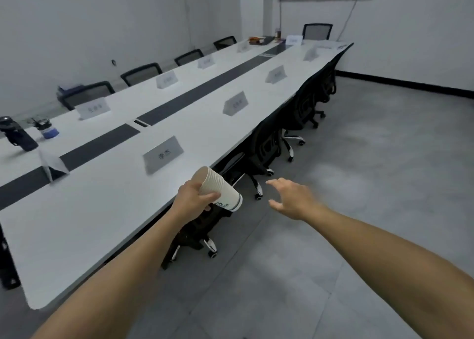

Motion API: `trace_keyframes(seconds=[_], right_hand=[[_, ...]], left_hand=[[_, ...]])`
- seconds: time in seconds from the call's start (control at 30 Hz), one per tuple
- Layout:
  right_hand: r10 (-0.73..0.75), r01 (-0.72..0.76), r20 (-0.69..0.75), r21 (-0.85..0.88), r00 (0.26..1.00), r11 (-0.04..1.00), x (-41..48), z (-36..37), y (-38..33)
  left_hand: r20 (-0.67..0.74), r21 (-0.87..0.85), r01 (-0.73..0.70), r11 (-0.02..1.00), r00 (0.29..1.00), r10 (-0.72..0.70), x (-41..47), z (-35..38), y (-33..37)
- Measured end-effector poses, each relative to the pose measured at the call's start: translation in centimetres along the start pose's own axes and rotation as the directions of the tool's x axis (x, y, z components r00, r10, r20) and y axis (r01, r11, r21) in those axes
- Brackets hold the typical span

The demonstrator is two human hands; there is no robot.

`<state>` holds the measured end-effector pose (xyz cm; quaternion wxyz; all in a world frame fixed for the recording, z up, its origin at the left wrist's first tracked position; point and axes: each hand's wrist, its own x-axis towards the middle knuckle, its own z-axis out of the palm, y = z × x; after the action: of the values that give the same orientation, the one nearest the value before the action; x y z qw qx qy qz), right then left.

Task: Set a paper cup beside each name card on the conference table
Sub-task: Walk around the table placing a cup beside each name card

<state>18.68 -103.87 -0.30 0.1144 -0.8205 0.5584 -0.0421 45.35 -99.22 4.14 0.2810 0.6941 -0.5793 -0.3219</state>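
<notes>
Two bare forearms fill the bottom of the frame, reaching toward its centre. At centre, the left hand (195, 197) wraps a nested stack of paper cups (219, 191), fingers pressed around its middle, the stack tipped on its side with the open mouths toward the upper left and the base pointing right, hanging past the edge of the conference table (107, 218) over the floor. Just right of it, apart from the cups, the right hand (295, 200) is spread and empty, fingers aimed at the stack's base. No cup stands on the table yet; the nearest name card (163, 154) sits just above the stack in the frame, with more cards running toward the upper right. The likely trouble is in peeling one cup off: tightly nested cups may come away two at a time, or a hard tug could pull the whole stack from the left hand onto the floor. A light empty cup could also tip if set down carelessly.
</notes>
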Motion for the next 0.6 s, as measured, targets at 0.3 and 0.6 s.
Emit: trace_keyframes(seconds=[0.3,0.6], right_hand=[[-0.185,0.163,0.113,0.185,0.976,0.969,19.5,0.7,-4.9],[-0.291,0.217,0.109,0.437,0.951,0.873,33.9,-1.1,-9.7]], left_hand=[[-0.002,-0.242,0.108,0.964,0.994,-0.111,14.3,-6.9,-3.4],[-0.096,-0.306,0.126,0.944,0.982,-0.162,24.6,-11.8,-2.3]])
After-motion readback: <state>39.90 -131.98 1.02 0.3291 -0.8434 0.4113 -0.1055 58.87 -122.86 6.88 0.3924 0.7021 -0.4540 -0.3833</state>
